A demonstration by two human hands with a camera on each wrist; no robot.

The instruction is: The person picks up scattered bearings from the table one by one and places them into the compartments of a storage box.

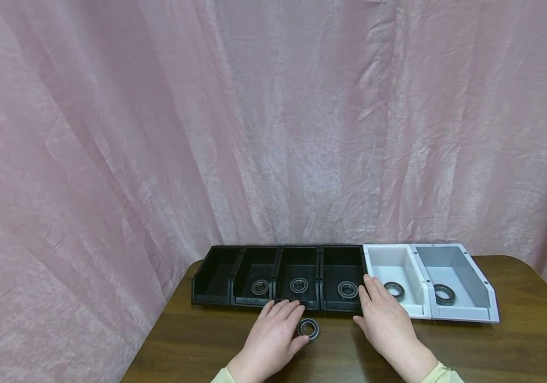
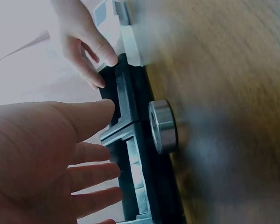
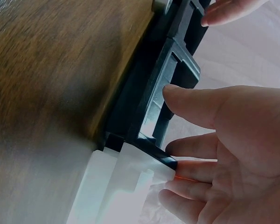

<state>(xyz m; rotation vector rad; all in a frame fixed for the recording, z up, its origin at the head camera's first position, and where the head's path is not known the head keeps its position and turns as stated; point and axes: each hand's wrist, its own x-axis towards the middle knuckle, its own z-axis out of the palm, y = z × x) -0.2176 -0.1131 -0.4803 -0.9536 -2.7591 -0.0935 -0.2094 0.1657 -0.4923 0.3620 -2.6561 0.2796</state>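
A ball bearing (image 2: 164, 127) lies on the wooden table just in front of the black bins. My left hand (image 1: 275, 336) is close beside it in the head view, fingers extended toward the front of the black bins and thumb near the ring. Over the border between the rightmost black bin (image 1: 342, 258) and the white bin (image 1: 388, 257) is my right hand (image 1: 387, 319), its fingers straight and nothing held. Bearings lie inside three of the black bins, among them one bearing (image 1: 347, 297) left of the right hand. The white bin's bearing (image 1: 400, 291) sits right of those fingers.
Four-sided open bins stand in one row along the table's back, black on the left, pale on the right. The rightmost pale bin (image 1: 465, 266) holds another bearing (image 1: 445, 301). A pink curtain (image 1: 273, 122) hangs right behind the row. Wooden tabletop (image 1: 206, 340) extends in front.
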